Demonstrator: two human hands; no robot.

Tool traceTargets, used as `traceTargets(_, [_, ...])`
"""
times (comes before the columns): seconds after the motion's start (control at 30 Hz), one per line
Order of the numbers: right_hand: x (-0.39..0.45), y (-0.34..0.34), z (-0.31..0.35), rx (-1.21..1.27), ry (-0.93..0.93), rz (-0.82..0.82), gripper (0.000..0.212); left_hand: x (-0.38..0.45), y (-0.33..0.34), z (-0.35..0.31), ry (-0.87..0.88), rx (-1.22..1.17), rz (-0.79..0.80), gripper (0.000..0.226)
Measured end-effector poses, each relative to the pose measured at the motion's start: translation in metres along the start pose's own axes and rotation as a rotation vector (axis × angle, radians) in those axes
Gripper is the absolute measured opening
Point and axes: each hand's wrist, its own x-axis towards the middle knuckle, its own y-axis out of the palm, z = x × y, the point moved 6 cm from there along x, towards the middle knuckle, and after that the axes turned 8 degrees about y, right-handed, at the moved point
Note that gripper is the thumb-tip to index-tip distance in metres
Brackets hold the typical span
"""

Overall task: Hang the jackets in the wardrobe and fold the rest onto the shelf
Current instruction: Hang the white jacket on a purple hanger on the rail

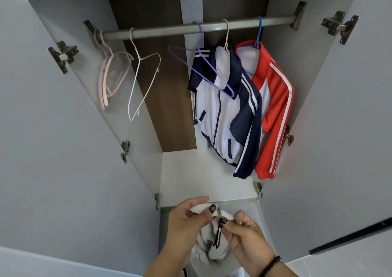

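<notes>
A white fleece garment (206, 249) hangs below my hands in front of the open wardrobe. My left hand (186, 219) pinches its top edge beside the zipper. My right hand (246, 232) pinches the zipper slider with its black pull tag (218, 235). On the rail (169, 30) hang a navy-and-white jacket (227, 115) and, to its right, a red-and-white jacket (273, 111). Empty hangers sit on the rail: pink ones (108, 75) at the left, a white wire hanger (140, 81) and a purple hanger (203, 68) in front of the navy jacket.
The white shelf (203, 179) lies below the hanging jackets, just beyond my hands. Both wardrobe doors stand open, the left door (53, 149) and the right door (343, 128) flanking the opening. A pale floor shows at the lower right.
</notes>
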Motion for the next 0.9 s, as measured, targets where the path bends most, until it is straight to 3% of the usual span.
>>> traceTargets(0.23, [-0.004, 0.015, 0.008, 0.065, -0.021, 0.039, 0.028, 0.004, 0.002, -0.018, 0.056, -0.027, 0.058, 0.029])
traceTargets(0.43, [-0.003, 0.016, 0.011, -0.012, -0.057, -0.005, 0.039, -0.005, 0.002, -0.026, 0.146, 0.08, 0.051, 0.023])
traceTargets(0.53, [-0.006, 0.011, 0.009, -0.089, -0.1, -0.039, 0.049, -0.007, 0.002, -0.027, 0.191, 0.161, 0.066, 0.022])
traceTargets(0.63, [-0.015, 0.019, 0.018, -0.207, -0.213, -0.048, 0.037, -0.01, 0.003, -0.035, 0.189, 0.147, 0.066, 0.027])
traceTargets(0.7, [-0.022, 0.032, 0.029, -0.31, -0.283, -0.024, 0.033, -0.008, 0.004, -0.044, 0.171, 0.067, 0.048, 0.029])
traceTargets(0.9, [-0.038, 0.078, 0.056, -0.688, -0.526, 0.134, 0.05, 0.0, 0.009, -0.072, 0.133, -0.16, 0.047, 0.024])
